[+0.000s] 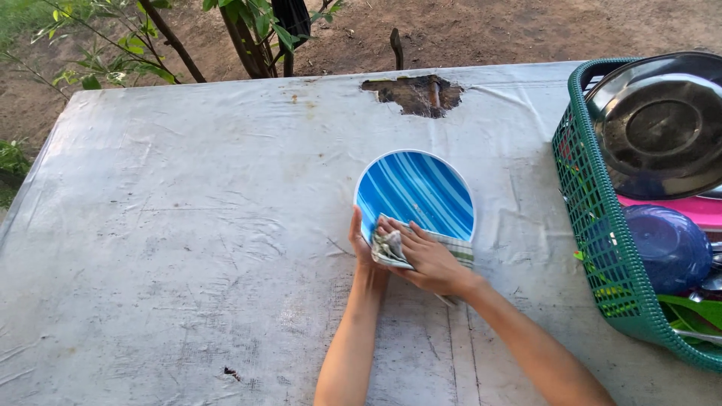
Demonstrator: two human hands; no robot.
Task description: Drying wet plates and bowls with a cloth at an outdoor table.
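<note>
A round plate with blue and white stripes (415, 192) lies on the grey covered table (188, 225), near its middle. My left hand (361, 242) grips the plate's near left rim. My right hand (430, 259) presses a crumpled checked cloth (389, 245) onto the plate's near edge; part of the cloth sticks out to the right under my hand.
A green plastic basket (602, 225) stands at the table's right edge, holding a steel bowl (662, 124), a blue bowl (665, 248) and a pink item. A torn hole (417, 94) in the table cover lies at the far edge. Bushes and bare soil are beyond.
</note>
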